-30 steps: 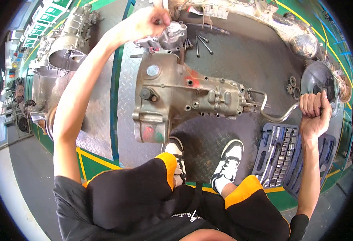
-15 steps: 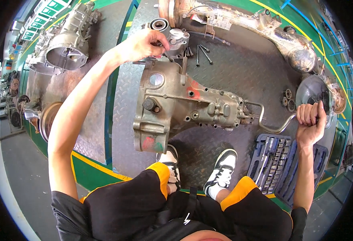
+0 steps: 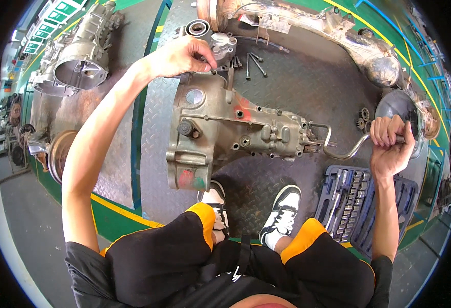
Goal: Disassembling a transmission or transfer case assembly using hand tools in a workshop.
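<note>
A worker crouches over a gearbox housing [image 3: 230, 131] lying on its side on a steel tread-plate floor [image 3: 297, 87], shoes planted just beside its lower edge. The right hand [image 3: 389, 146] is wrapped tight around the handle end of a bent crank wrench [image 3: 346, 149], whose other end sits at the narrow tail of the housing. The left hand [image 3: 179, 56] reaches to the wide upper end, fingertips pinched narrow on something small at the rim; what it pinches is too small to make out.

The risks look plain enough. If the crank's head is not seated squarely, a hard pull could make it slip off, sending the knuckles into the casting or the open socket set [image 3: 361, 203] near the right knee. The housing rests unclamped, so a strong turn could roll it toward the shoes [image 3: 282, 213]. The pinching fingers sit close to the rim, where a shift of the casting could trap them. Loose bolts [image 3: 251, 64] and a bearing [image 3: 198, 28] lie just beyond the housing, and a few small gears [image 3: 363, 119] near the crank, all easy to knock away. A second housing [image 3: 76, 61] and a long axle casing [image 3: 312, 31] crowd the floor on either side.
</note>
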`<state>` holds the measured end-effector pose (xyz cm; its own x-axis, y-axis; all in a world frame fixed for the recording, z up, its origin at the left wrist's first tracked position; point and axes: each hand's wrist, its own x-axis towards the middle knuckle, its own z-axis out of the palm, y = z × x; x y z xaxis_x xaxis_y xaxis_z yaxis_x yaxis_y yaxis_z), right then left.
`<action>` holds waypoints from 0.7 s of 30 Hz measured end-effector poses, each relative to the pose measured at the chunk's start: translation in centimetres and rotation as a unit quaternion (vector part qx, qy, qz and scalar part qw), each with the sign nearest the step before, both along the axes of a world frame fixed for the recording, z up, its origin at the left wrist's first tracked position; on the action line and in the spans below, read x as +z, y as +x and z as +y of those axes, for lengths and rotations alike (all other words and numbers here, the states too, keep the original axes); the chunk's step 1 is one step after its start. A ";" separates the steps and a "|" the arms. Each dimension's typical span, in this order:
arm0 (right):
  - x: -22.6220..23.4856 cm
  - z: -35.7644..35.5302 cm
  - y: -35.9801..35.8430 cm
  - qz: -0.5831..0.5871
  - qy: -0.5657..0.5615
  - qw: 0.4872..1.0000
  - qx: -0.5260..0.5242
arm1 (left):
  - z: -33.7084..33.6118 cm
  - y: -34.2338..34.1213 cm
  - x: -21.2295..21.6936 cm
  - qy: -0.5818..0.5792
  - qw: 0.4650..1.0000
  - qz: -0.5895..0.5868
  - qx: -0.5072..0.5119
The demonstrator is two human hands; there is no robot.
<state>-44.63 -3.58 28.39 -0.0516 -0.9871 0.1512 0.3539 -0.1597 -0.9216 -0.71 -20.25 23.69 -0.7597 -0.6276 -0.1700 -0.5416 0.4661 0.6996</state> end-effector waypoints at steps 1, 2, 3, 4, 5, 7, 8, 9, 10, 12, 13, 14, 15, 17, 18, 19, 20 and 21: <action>-0.1 -0.1 0.0 0.006 0.001 1.000 -0.006 | 0.0 -0.3 0.3 -0.001 1.000 0.002 -0.001; -0.1 -0.2 -0.1 0.007 0.000 1.000 -0.006 | 0.0 -0.6 0.6 0.039 0.998 -0.032 0.026; -0.1 -0.2 -0.1 0.004 0.002 1.000 -0.004 | 0.0 -0.8 0.9 0.079 0.993 -0.065 0.054; -0.1 -0.3 -0.2 0.001 0.004 1.000 -0.002 | -0.1 -0.8 0.7 0.078 0.993 -0.063 0.054; 0.0 -0.3 -0.2 0.003 0.004 1.000 -0.002 | -0.4 -0.8 0.4 0.075 0.996 -0.045 0.026; 0.0 -0.3 -0.3 0.009 0.008 1.000 0.003 | -0.7 -0.8 0.1 0.075 0.997 -0.027 0.000; 0.0 -0.4 -0.3 0.010 0.010 1.000 0.004 | -1.0 -0.8 0.0 0.121 0.992 -0.020 0.012; 0.0 -0.6 -0.1 0.010 0.009 1.000 0.006 | -1.1 -0.7 0.0 0.165 0.986 -0.014 0.027; -0.1 -0.8 0.1 0.009 0.008 1.000 0.009 | -1.1 -0.6 0.0 0.165 0.986 -0.014 0.032; -0.5 -0.9 0.8 0.002 0.014 1.000 0.009 | -1.1 -0.1 0.0 0.105 0.994 0.014 -0.036; -0.6 -0.9 0.8 -0.032 0.022 0.999 0.005 | -2.0 0.7 -0.4 0.134 0.990 -0.035 -0.009; -0.7 -0.9 0.2 -0.052 0.041 0.998 -0.010 | -1.8 0.4 -0.4 0.155 0.986 0.013 0.056; -0.8 -0.6 -0.3 -0.044 0.052 0.997 -0.025 | -1.6 -0.5 0.6 0.128 0.991 0.044 0.007; -1.1 -0.6 -1.5 -0.044 0.040 0.998 -0.026 | -2.4 -1.9 -1.9 0.083 0.992 0.067 -0.064; -0.9 -0.6 -1.4 -0.050 0.032 0.997 -0.039 | -2.5 -2.3 -1.5 0.059 0.994 0.052 -0.072; -0.9 -0.5 -1.4 -0.060 0.034 0.996 -0.056 | -2.8 -2.3 -2.2 0.055 0.996 0.047 -0.059; -1.6 -0.3 -2.2 -0.044 0.024 0.998 -0.029 | -3.3 -3.0 -3.9 0.054 0.995 0.054 -0.057; -1.5 -0.4 -2.1 -0.047 0.023 0.998 -0.021 | -3.6 -3.0 -3.8 0.049 0.996 0.026 -0.065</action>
<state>-46.76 -4.03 26.86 -0.1051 -0.9896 0.0978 0.4336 -0.1341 -0.8911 -3.75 -23.86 19.89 -0.8431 -0.5057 -0.1830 -0.4425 0.4588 0.7705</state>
